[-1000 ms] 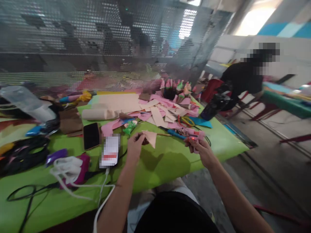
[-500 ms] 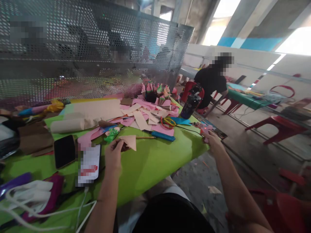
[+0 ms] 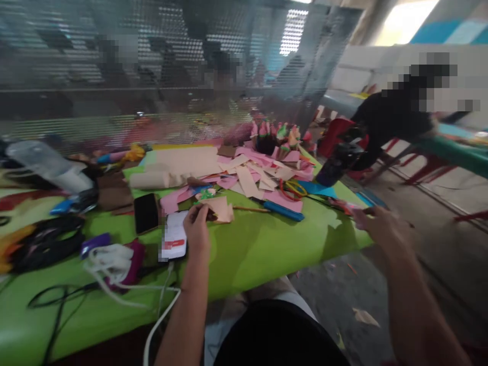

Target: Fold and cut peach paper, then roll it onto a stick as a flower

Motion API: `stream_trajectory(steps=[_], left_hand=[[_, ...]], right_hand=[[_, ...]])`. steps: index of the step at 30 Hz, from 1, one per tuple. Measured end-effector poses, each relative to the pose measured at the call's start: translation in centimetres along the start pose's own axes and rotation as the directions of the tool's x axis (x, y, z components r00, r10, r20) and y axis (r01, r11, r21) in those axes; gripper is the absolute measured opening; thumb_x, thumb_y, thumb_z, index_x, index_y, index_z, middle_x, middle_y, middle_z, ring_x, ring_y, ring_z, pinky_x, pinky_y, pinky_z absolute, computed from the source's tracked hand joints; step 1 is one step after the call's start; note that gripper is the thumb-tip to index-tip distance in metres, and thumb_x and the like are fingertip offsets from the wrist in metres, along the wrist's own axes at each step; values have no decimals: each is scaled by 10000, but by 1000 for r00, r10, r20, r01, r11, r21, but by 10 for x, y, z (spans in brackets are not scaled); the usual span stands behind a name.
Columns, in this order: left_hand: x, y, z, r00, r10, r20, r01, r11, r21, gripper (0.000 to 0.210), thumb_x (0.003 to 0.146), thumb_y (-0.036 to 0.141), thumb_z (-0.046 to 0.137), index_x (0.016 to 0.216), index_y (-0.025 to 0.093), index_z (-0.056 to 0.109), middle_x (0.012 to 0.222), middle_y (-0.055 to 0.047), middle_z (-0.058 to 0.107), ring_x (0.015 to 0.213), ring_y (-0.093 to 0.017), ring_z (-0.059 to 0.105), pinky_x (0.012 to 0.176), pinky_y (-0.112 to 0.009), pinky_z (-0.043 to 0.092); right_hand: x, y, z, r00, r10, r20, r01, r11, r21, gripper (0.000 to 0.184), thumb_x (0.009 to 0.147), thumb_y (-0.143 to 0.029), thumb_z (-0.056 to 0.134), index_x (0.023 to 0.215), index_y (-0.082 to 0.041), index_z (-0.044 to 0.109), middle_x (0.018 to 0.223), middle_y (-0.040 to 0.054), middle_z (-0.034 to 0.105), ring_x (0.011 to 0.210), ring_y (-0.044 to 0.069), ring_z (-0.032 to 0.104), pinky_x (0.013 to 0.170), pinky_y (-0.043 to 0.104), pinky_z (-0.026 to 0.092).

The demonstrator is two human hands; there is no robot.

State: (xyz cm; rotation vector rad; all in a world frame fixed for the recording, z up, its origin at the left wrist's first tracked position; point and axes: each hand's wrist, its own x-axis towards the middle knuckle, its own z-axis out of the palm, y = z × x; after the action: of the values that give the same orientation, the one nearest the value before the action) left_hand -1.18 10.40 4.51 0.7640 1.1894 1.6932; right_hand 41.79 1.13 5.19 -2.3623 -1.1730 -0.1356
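In the head view my left hand [image 3: 198, 223] is closed, pinching a small beige piece of paper [image 3: 221, 209] above the green-covered table [image 3: 247, 259]. My right hand [image 3: 381, 226] is at the table's right edge, its fingers around the pink glue gun [image 3: 357, 216]; motion blurs both. Just right of the paper lie a thin brown stick [image 3: 249, 209] and a blue-handled cutter [image 3: 284, 210]. Beneath my left wrist area, a lit phone [image 3: 176, 236] is partly covered.
Pink and beige paper scraps [image 3: 247, 180] are heaped mid-table, with scissors [image 3: 295, 189] beside them. A dark bottle [image 3: 335, 162] stands at the right edge. A black phone [image 3: 146, 213] and white cables [image 3: 114, 259] lie left. A perforated metal panel [image 3: 171, 107] rises behind. A person [image 3: 392, 117] sits beyond.
My view has swung left, so the table appears farther right. The glue gun, raised at the table's edge before, is now lower near the tabletop. My left hand still holds the beige paper.
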Motion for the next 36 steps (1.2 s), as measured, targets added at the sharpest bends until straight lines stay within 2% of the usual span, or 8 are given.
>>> stream_trajectory(steps=[2, 4, 9, 13, 19, 24, 28, 36], left_hand=[[2, 0, -3, 998, 19, -59, -22, 999, -49, 202, 582, 349, 684, 631, 190, 568, 500, 73, 531, 432, -67, 488, 456, -186, 413], [4, 0, -5, 994, 32, -109, -40, 996, -77, 201, 584, 345, 675, 628, 196, 547, 486, 81, 501, 422, -60, 461, 444, -179, 382], [5, -3, -9, 987, 57, -147, -65, 997, -51, 178, 615, 336, 644, 623, 201, 528, 504, 80, 489, 427, -58, 448, 452, -187, 378], [5, -4, -9, 988, 22, -152, -31, 998, -59, 199, 605, 345, 657, 636, 199, 526, 511, 81, 498, 436, -64, 456, 463, -194, 404], [3, -5, -4, 993, -14, -116, 3, 996, -95, 191, 598, 326, 675, 639, 184, 554, 509, 77, 503, 438, -62, 451, 448, -186, 398], [1, -7, -4, 997, -14, -70, 9, 997, -77, 193, 613, 335, 690, 647, 176, 586, 531, 66, 527, 451, -60, 465, 465, -188, 423], [2, -9, -5, 998, -14, -55, 10, 998, -68, 205, 610, 345, 706, 657, 172, 609, 542, 52, 555, 473, -72, 507, 466, -186, 428], [4, -15, -6, 999, -55, -2, 55, 998, 37, 176, 650, 331, 715, 688, 166, 664, 606, 32, 624, 488, -73, 535, 501, -195, 459]], right_hand=[[-7, -24, -4, 1000, -18, -11, 17, 996, -90, 231, 775, -441, 684, 772, -214, 728, 784, 108, 633, 563, 186, 458, 556, 356, 293], [-20, -61, 2, 972, -227, 53, 225, 973, 44, 218, 838, -413, 635, 884, -218, 721, 886, 120, 669, 715, 238, 567, 619, 365, 361], [-65, -175, 46, 641, -739, 207, 577, 642, 505, 184, 894, -310, 566, 938, -215, 717, 942, 90, 707, 878, 242, 640, 764, 333, 460], [-89, -233, 75, 492, -815, 306, 684, 580, 442, 202, 906, -193, 531, 966, -223, 721, 995, 81, 720, 933, 218, 652, 762, 294, 448], [-106, -254, 88, 597, -639, 485, 664, 733, 148, 357, 932, -495, 522, 875, -179, 677, 913, 123, 714, 846, 248, 660, 637, 302, 387], [-109, -251, 102, 578, -664, 474, 586, 742, 326, 132, 856, -316, 622, 872, -193, 667, 916, 87, 725, 837, 220, 655, 649, 279, 394], [-99, -241, 108, 692, -610, 386, 361, 756, 546, 29, 784, -239, 613, 799, -215, 620, 778, 38, 699, 719, 201, 630, 639, 289, 411], [-69, -232, 87, 844, -485, 229, -65, 331, 941, 231, 671, -375, 733, 817, -220, 643, 725, 0, 633, 680, 162, 573, 626, 290, 445]])
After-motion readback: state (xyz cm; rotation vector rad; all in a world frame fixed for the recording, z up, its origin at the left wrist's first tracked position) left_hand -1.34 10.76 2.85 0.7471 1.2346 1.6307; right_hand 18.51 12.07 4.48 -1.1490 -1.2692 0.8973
